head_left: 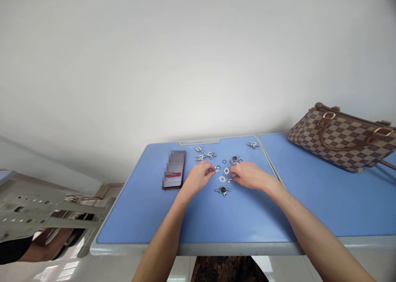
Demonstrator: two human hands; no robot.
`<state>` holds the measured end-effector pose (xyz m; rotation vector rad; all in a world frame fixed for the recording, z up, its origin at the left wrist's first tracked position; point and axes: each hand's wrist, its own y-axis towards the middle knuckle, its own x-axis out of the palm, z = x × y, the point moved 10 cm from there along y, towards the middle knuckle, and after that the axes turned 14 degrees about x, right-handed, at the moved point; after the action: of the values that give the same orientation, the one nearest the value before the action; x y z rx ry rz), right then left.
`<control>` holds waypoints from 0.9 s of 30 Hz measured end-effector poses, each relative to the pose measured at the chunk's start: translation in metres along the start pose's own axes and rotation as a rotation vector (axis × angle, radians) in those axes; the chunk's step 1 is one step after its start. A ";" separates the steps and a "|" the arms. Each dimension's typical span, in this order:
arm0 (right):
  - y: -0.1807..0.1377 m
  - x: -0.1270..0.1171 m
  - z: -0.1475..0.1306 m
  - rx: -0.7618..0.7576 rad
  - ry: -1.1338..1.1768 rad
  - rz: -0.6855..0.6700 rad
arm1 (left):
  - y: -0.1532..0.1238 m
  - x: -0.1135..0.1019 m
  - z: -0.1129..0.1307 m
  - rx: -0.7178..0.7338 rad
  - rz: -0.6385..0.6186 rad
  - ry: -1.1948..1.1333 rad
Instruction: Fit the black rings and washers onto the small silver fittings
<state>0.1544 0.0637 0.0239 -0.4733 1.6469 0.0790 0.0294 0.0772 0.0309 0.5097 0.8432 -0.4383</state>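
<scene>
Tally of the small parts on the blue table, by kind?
metal fittings: 6
flat plates: 2
black rings: 2
Total: 10, counting only what shows clearly; the overlapping parts in the cluster are hard to separate.

Worn on the person's head, the camera looks forward and down from above the near edge of the blue-topped counter (139,216), peering past the bare left hand (196,179) and right hand (251,177) at arm's length below it. The wide view is slightly tilted, with the plain white wall (185,67) filling its upper half.
</scene>
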 end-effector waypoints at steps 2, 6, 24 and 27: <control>-0.001 -0.001 -0.001 -0.001 -0.010 0.008 | 0.000 -0.001 0.000 0.000 0.001 -0.004; -0.002 -0.003 0.001 0.029 -0.043 0.001 | 0.000 -0.003 -0.001 -0.009 0.016 0.003; 0.000 -0.014 0.016 0.197 -0.101 0.039 | -0.001 -0.003 -0.008 -0.031 0.046 0.019; 0.000 -0.016 0.016 0.203 -0.107 0.048 | -0.001 0.000 -0.010 -0.051 0.025 0.025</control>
<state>0.1705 0.0733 0.0372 -0.2702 1.5428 -0.0273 0.0232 0.0827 0.0249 0.4785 0.8689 -0.3869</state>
